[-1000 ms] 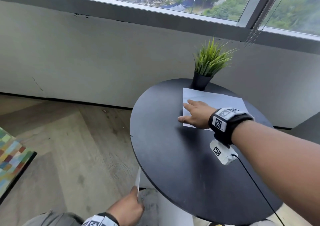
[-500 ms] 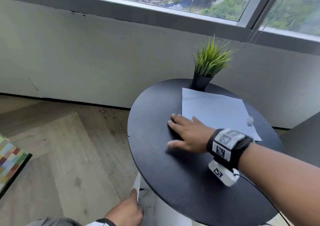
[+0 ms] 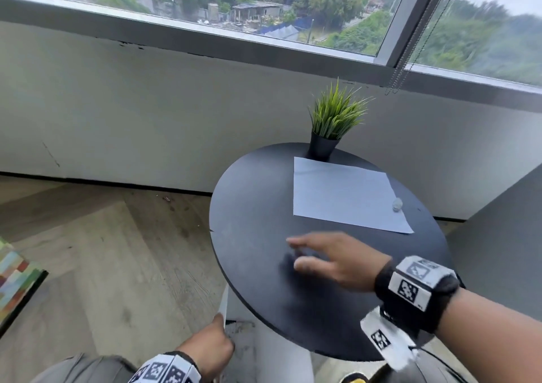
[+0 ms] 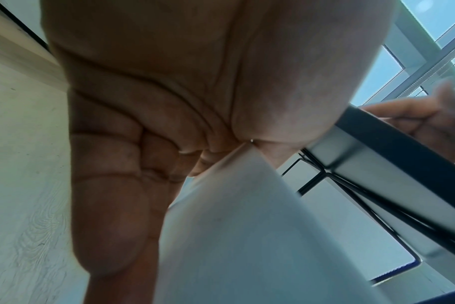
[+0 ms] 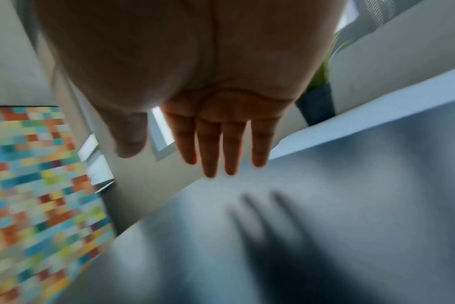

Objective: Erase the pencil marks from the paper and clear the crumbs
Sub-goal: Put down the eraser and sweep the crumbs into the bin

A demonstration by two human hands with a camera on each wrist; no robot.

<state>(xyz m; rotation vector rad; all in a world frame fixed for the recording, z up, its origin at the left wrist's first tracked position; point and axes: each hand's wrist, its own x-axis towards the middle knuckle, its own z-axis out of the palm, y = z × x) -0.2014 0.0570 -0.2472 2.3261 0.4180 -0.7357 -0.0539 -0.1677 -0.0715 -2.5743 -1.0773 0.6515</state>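
Round black bench (image 3: 255,212) by the window, with a white sheet of paper (image 3: 343,195) lying flat on its far half, one corner right at the little potted grass plant (image 3: 331,124), and a small pale lump (image 3: 397,205), maybe the eraser, sitting near the paper's right edge. Right hand (image 3: 331,261) is blurry, fingers (image 3: 296,240) spread flat just over the bare bench in front of the paper. Left hand (image 3: 211,349) is down below the bench edge, pinching a thin white sheet (image 3: 224,306) that stands on edge.
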